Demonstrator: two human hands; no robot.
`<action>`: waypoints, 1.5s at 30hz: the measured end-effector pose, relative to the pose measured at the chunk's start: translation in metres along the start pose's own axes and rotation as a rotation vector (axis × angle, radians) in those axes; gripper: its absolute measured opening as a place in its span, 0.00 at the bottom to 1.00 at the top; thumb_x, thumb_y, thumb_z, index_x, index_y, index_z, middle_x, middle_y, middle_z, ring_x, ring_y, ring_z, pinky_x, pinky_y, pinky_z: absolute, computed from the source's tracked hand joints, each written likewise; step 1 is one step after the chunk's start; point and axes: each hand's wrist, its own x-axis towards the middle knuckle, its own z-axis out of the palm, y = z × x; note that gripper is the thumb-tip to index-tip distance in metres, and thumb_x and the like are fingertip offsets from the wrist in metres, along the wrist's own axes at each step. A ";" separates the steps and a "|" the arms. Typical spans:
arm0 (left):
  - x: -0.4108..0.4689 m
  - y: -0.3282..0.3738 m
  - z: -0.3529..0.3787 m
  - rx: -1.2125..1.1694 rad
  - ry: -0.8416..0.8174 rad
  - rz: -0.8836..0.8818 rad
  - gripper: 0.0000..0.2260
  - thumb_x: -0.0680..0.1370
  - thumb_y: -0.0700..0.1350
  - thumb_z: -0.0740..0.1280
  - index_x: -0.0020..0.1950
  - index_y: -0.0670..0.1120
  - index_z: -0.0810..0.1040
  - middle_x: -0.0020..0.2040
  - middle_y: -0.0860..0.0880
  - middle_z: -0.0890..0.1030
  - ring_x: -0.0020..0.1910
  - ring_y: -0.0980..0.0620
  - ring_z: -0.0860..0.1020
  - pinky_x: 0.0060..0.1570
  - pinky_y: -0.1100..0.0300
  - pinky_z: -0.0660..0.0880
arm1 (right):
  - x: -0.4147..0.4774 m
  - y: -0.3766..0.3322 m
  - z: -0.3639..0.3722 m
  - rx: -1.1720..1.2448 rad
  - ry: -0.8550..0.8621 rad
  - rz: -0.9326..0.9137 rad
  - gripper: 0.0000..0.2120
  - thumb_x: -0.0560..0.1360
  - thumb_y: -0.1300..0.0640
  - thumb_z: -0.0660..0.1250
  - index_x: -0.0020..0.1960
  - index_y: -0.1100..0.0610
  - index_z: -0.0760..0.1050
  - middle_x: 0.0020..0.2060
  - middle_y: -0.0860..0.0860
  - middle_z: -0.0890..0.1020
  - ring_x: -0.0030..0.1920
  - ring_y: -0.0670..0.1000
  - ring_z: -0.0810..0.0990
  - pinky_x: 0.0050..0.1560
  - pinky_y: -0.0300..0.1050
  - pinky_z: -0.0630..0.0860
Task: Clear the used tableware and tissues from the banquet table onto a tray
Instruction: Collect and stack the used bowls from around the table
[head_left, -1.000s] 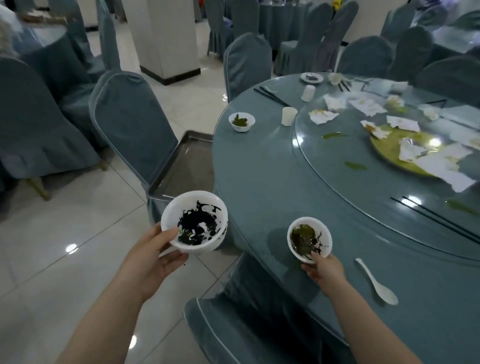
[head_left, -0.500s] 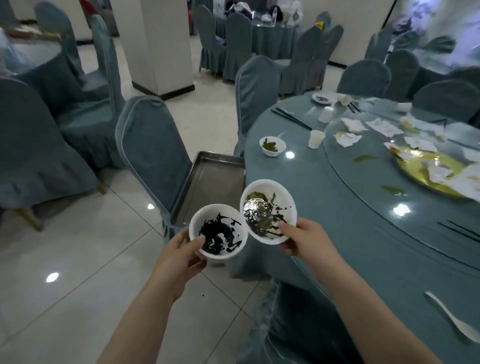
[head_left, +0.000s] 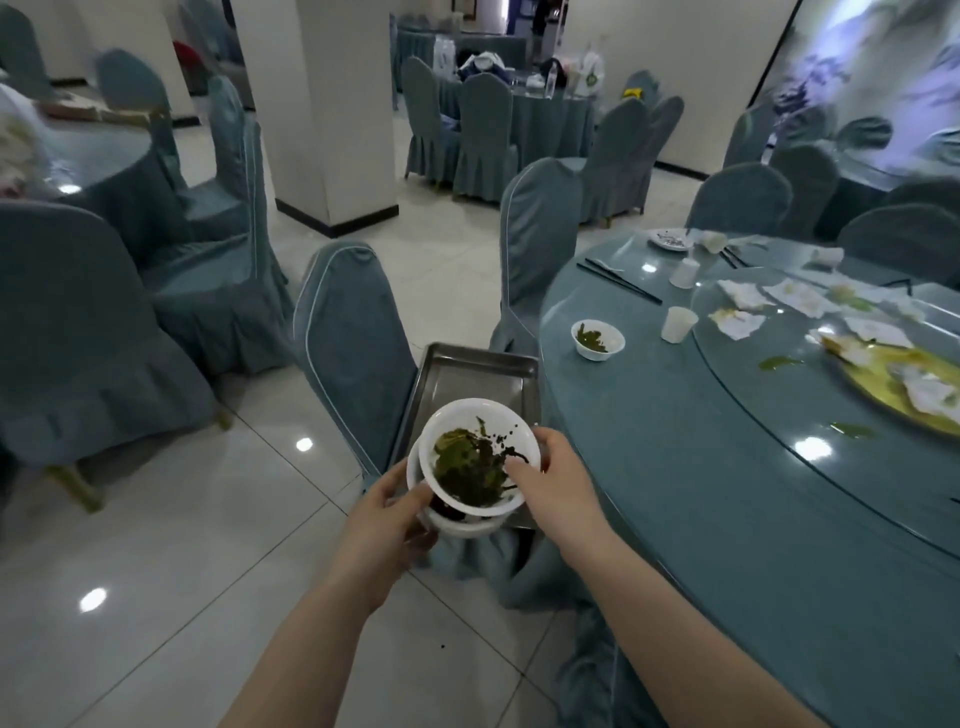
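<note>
Two dirty white bowls are nested just above the near end of the metal tray, which lies on a chair seat. My left hand grips the lower bowl from the left. My right hand holds the upper bowl, smeared with dark green leftovers, by its right rim. On the round banquet table stand a third white bowl, two white cups, black chopsticks and several crumpled tissues.
A covered chair stands left of the tray and another behind it. A glass turntable carries a yellow plate with more tissues. A white pillar and further tables with chairs stand behind. Tiled floor lies to the left.
My right hand has brought its bowl over and into the bowl in my left hand. Both hands have moved toward the tray.
</note>
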 end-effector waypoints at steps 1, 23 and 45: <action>0.004 0.004 -0.002 0.001 -0.018 0.005 0.11 0.77 0.45 0.68 0.58 0.56 0.77 0.41 0.51 0.85 0.40 0.49 0.82 0.39 0.56 0.81 | 0.006 0.000 0.004 0.012 -0.027 0.021 0.13 0.76 0.53 0.65 0.56 0.40 0.67 0.48 0.40 0.78 0.48 0.42 0.78 0.42 0.39 0.77; 0.268 0.102 0.105 0.177 0.004 -0.012 0.12 0.78 0.39 0.66 0.56 0.54 0.79 0.48 0.46 0.85 0.45 0.47 0.84 0.38 0.56 0.80 | 0.306 0.032 -0.057 0.334 -0.187 0.197 0.19 0.82 0.44 0.54 0.51 0.51 0.82 0.44 0.51 0.85 0.45 0.51 0.84 0.49 0.47 0.80; 0.439 0.092 0.227 0.190 -0.142 -0.273 0.12 0.78 0.39 0.65 0.61 0.48 0.75 0.57 0.41 0.80 0.50 0.41 0.81 0.45 0.47 0.81 | 0.407 0.127 -0.196 -0.003 0.334 0.525 0.08 0.77 0.58 0.57 0.51 0.53 0.74 0.35 0.55 0.83 0.28 0.53 0.82 0.26 0.41 0.76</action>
